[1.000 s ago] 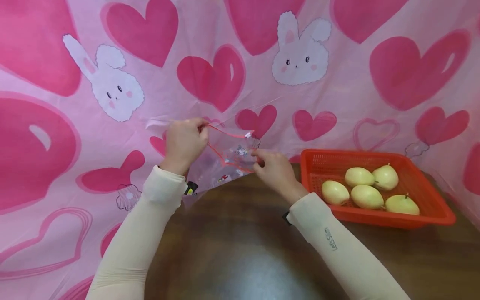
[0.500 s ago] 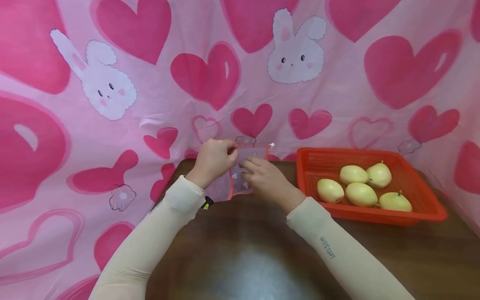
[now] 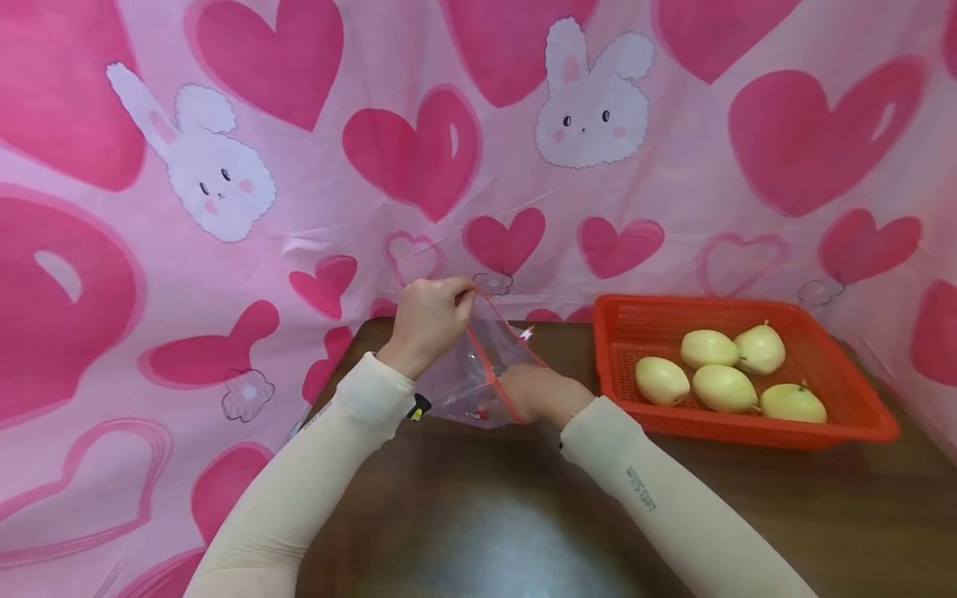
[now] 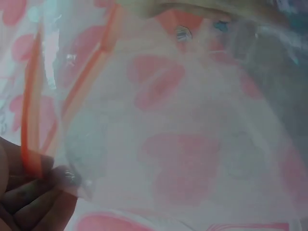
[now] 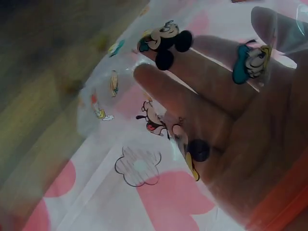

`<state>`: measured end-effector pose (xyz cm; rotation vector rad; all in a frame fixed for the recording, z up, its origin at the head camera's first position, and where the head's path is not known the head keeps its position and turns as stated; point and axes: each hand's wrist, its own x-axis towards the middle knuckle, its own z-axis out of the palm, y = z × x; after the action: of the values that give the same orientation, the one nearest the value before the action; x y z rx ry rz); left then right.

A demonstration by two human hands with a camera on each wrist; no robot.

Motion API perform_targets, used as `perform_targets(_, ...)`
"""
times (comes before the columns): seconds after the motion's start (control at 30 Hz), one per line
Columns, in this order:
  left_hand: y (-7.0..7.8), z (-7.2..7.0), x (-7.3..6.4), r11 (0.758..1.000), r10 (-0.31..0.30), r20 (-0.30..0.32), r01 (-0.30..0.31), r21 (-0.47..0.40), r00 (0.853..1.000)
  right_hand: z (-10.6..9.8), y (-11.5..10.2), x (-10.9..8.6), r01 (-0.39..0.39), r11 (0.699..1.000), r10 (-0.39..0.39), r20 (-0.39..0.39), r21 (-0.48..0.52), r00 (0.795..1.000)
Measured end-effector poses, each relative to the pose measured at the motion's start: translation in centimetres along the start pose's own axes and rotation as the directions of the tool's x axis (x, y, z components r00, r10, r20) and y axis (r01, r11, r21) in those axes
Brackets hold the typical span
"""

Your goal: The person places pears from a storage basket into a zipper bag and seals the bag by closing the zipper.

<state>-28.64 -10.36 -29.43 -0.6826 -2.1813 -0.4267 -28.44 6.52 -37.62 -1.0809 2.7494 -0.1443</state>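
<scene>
A clear plastic bag (image 3: 456, 386) with orange-red strips along its mouth and small cartoon prints hangs above the table. My left hand (image 3: 429, 320) pinches the upper corner of the mouth between thumb and fingers; its fingers (image 4: 41, 204) show at the orange strip in the left wrist view. My right hand (image 3: 538, 392) reaches through the mouth into the bag. In the right wrist view the fingers (image 5: 173, 91) are straight and spread behind the printed film, holding nothing. A small red-and-white tab (image 3: 527, 334) sits on the far strip.
An orange-red plastic basket (image 3: 763, 436) with several pale yellow-green pears (image 3: 723, 388) stands to the right on the brown wooden table (image 3: 478, 515). Behind hangs a pink sheet (image 3: 516, 187) printed with hearts and rabbits, which also covers the left side.
Both hands have come lower with the bag, the left one moving right. The right hand has let go of the rim and gone inside, and the mouth now gapes around its wrist.
</scene>
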Motion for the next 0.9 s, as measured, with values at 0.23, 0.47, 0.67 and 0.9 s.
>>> perform_targets(0.23, -0.2, 0.0, -0.2, 0.999, 0.025, 0.012, -0.026, 0.028, 1.0, 0.0, 0.2, -0.1, 0.065, 0.997, -0.065, -0.019, 0.031, 0.998)
perform_targets(0.47, -1.5, 1.2, -1.0, 0.964, 0.004, 0.285, 0.071, -0.255, 0.959, 0.4, 1.7, -0.2, 0.14, 0.919, -0.247, -0.261, -0.368, 0.933)
perform_targets(0.67, -2.7, 1.6, -1.8, 0.935, 0.122, 0.338, 0.007, -0.356, 0.933, 0.9, 2.9, -0.9, 0.018, 0.982, -0.041, -0.119, -0.186, 0.992)
perform_targets(0.9, -3.4, 1.8, -3.0, 0.898, 0.198, 0.462, 0.029, -0.439, 0.865, 1.5, 3.6, -1.1, -0.004, 0.997, -0.001, -0.061, -0.081, 0.998)
